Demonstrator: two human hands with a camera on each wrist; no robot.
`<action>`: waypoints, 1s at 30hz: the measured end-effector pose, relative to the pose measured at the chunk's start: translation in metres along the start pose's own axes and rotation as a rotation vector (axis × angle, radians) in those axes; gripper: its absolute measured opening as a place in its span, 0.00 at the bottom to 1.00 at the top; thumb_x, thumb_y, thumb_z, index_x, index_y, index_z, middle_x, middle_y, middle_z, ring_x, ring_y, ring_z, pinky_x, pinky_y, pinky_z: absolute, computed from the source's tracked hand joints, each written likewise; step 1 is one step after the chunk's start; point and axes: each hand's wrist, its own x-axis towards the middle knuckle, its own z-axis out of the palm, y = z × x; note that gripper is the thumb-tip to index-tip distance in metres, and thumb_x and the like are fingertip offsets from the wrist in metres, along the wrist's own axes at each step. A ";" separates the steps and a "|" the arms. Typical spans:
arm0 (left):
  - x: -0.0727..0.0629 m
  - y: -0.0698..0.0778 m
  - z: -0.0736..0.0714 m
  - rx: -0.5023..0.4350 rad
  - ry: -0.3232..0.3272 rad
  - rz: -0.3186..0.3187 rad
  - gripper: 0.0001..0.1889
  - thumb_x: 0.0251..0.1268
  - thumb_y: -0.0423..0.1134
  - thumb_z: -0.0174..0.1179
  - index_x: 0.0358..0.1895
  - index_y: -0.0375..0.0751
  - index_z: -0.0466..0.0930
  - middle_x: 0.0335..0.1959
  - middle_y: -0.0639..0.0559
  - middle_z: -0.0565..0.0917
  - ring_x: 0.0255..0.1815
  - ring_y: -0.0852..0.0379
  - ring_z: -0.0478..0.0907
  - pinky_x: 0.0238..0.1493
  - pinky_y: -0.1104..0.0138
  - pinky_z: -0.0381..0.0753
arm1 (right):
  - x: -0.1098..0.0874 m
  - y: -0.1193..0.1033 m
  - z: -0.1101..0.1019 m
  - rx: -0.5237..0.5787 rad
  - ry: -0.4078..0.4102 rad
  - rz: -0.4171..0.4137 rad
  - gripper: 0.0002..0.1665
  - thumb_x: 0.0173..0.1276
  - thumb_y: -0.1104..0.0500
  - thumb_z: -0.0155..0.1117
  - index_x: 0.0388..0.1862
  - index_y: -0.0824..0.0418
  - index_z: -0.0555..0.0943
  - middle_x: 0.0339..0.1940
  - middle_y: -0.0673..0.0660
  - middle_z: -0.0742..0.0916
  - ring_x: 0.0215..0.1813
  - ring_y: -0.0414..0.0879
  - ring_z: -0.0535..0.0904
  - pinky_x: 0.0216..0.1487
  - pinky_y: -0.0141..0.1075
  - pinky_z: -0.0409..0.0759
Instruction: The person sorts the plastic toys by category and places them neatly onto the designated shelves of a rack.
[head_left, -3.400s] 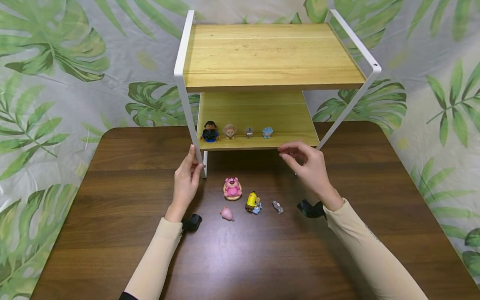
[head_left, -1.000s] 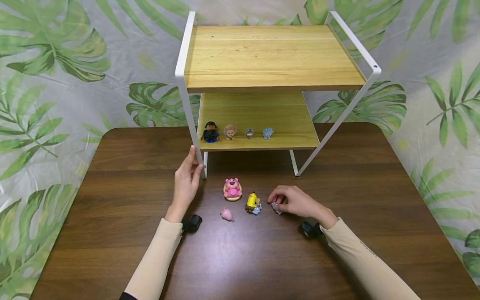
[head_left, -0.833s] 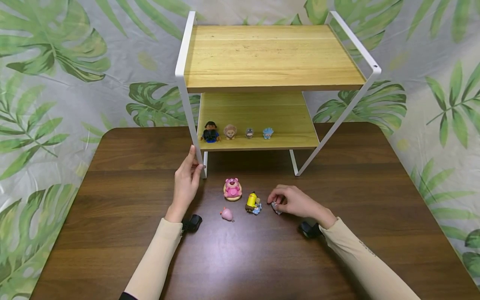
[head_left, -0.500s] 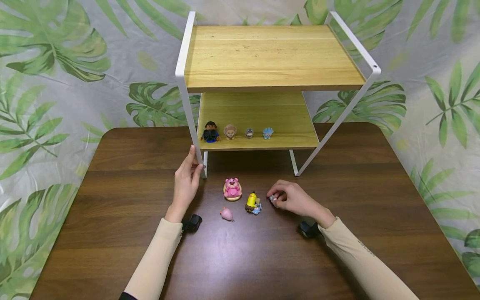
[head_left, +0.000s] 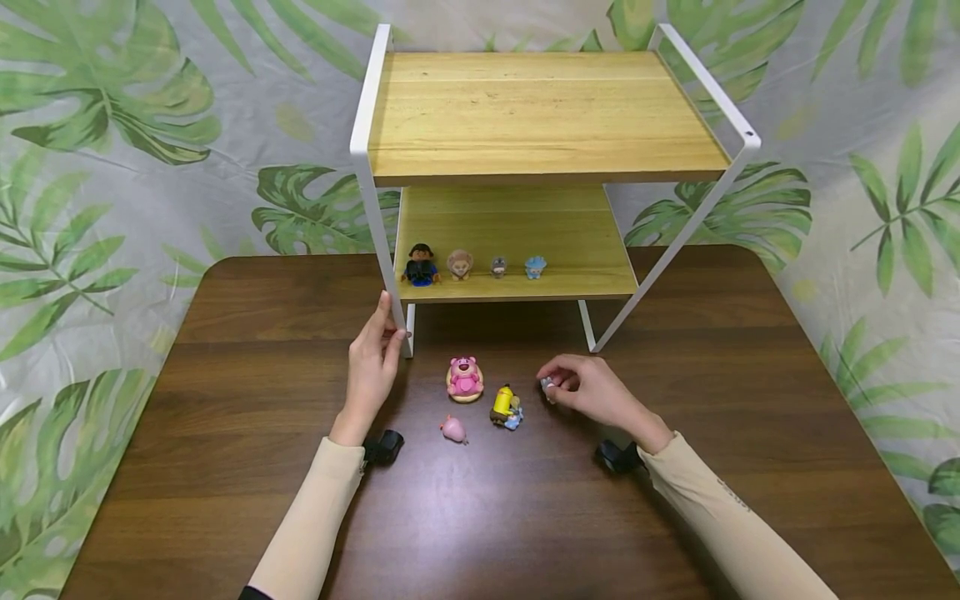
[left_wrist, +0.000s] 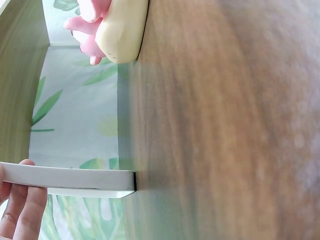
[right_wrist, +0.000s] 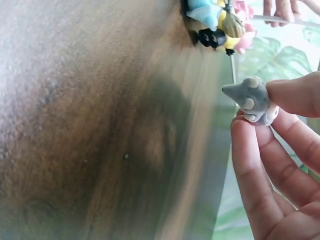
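My right hand [head_left: 600, 393] pinches a small grey figurine [right_wrist: 252, 97] between thumb and fingertips, lifted over the table. The right wrist view shows its pointed grey top and pale round spots. At the left front of the rack, my left hand [head_left: 369, 367] holds the white metal leg [left_wrist: 90, 179], thumb and fingers on either side of it. Between the hands lie a pink bear figurine [head_left: 465, 380] on a cream ring, a yellow-and-blue figurine [head_left: 504, 405] and a pink, rounded toy [head_left: 453, 428].
The two-tier rack has a wooden top board [head_left: 547, 112] and a lower shelf [head_left: 510, 221]. Along that shelf's front edge stand a dark-haired toy figure [head_left: 422, 265], a brown-maned figurine [head_left: 460, 264], a small grey figurine [head_left: 498, 266] and a blue figurine [head_left: 535, 267].
My right hand came down from beside the lower shelf to the grey figurine on the table, took hold of it and raised it slightly toward the rack. The left hand stayed at the leg.
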 end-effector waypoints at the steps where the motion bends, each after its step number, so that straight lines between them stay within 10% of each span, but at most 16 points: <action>1: 0.000 0.000 0.000 0.002 0.001 0.000 0.49 0.64 0.24 0.57 0.74 0.78 0.44 0.31 0.40 0.74 0.32 0.49 0.73 0.34 0.56 0.81 | 0.000 0.000 0.000 0.000 0.007 0.000 0.09 0.60 0.69 0.66 0.40 0.65 0.83 0.31 0.50 0.83 0.34 0.43 0.78 0.35 0.35 0.81; 30: -0.001 0.000 0.000 -0.002 0.001 0.002 0.49 0.63 0.24 0.58 0.74 0.76 0.45 0.31 0.41 0.74 0.31 0.50 0.74 0.35 0.55 0.82 | -0.001 -0.058 -0.043 0.069 0.173 -0.162 0.13 0.60 0.76 0.63 0.43 0.70 0.80 0.39 0.63 0.83 0.39 0.53 0.81 0.40 0.36 0.82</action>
